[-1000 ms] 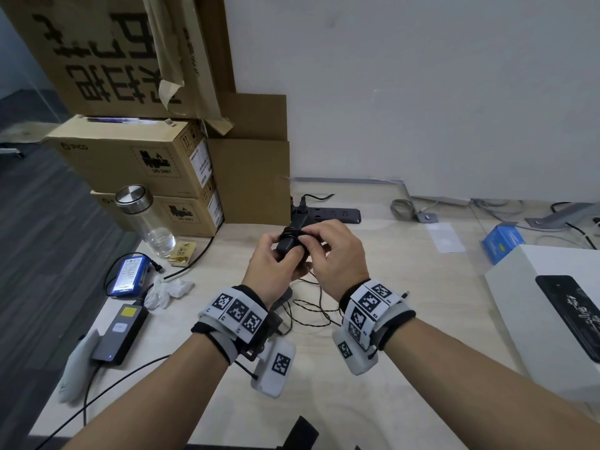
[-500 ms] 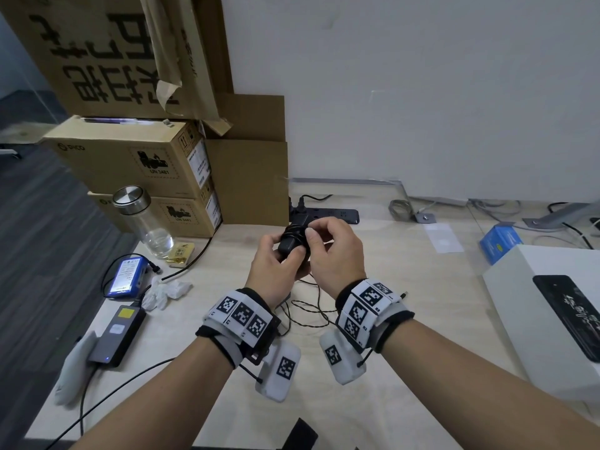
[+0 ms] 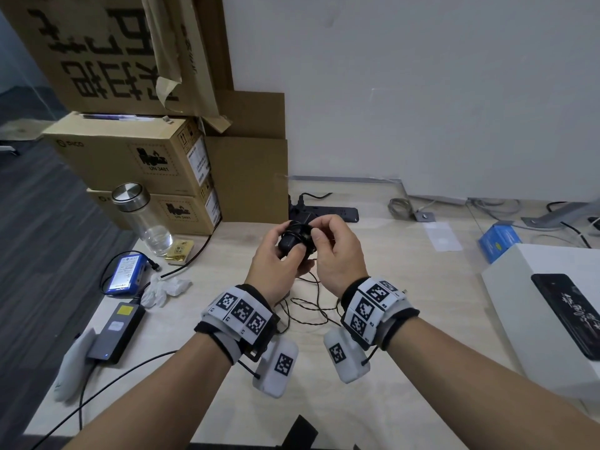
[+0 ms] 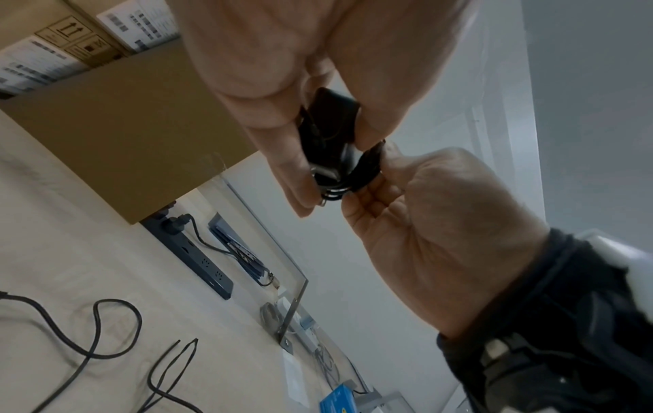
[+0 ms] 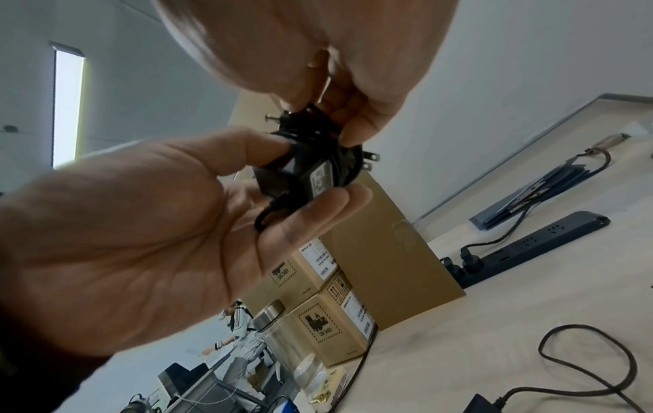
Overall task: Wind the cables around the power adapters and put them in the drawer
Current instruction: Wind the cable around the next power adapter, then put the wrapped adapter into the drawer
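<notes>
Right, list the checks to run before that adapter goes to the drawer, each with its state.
1. Left hand grips the power adapter: ok.
2. Right hand pinches the wound cable: ok.
3. Cable end tucked in: cannot tell; a loop hangs under the adapter.
4. Drawer open and within reach: cannot tell, none in view.
5. Grey adapter on the desk wound: not ok, unwound.

Both hands raised together, left hand (image 3: pixel 274 259) curled, right hand (image 3: pixel 337 253) pinching
</notes>
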